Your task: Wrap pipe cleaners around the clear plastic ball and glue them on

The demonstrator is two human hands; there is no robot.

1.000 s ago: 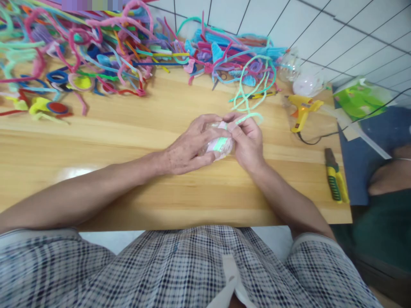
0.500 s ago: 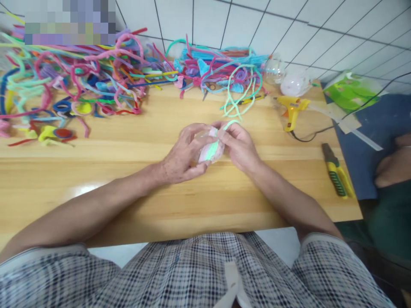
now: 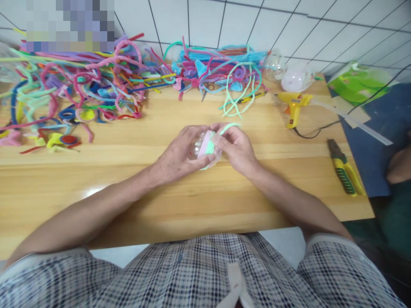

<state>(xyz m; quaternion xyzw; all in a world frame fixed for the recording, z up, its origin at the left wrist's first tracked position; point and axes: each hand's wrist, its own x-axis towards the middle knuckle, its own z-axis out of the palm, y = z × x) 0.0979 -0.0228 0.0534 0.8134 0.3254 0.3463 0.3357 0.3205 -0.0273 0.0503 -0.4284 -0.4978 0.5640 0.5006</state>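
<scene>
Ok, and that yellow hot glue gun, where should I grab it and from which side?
I'd take the hot glue gun by its handle, coming from your near side with the right hand once it's free: the gun lies on its side, handle pointing toward you. Keep off the nozzle, which points left, and mind the cord leaving the handle's end.

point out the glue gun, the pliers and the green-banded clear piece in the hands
Glue gun (image 3: 294, 109): head view, upper part of its yellow handle.
Pliers (image 3: 343, 172): head view, on the darker handle.
Green-banded clear piece (image 3: 209, 147): head view, on its green band.
</scene>
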